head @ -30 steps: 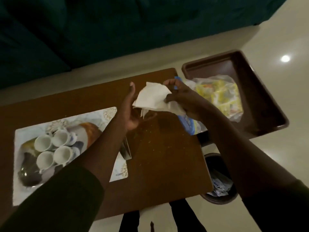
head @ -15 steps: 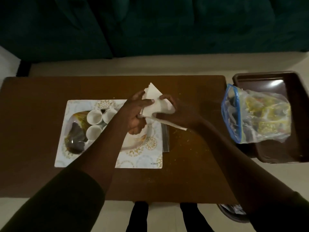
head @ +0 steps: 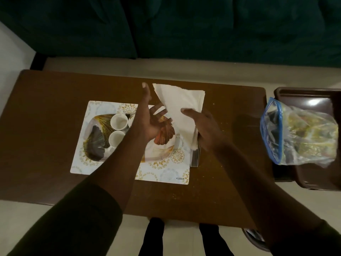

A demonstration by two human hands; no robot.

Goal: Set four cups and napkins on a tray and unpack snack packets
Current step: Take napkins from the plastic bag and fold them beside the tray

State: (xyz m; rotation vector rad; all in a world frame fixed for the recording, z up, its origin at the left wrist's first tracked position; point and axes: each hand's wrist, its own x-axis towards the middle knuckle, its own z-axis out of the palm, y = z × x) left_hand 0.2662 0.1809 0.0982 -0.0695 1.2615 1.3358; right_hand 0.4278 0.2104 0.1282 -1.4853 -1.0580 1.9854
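Hands [head: 206, 130] on napkin [head: 181, 106] above tray [head: 96, 145]

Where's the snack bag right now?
Head view, far right: the snack bag lies on the dark brown tray beside the table.

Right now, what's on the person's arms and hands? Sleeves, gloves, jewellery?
Both hands are bare: left hand, right hand. No gloves, rings or watch are visible, though the light is dim. Forearms are uncovered; dark, olive-looking sleeves are pushed up near the elbows, left sleeve, right sleeve. No markings visible.
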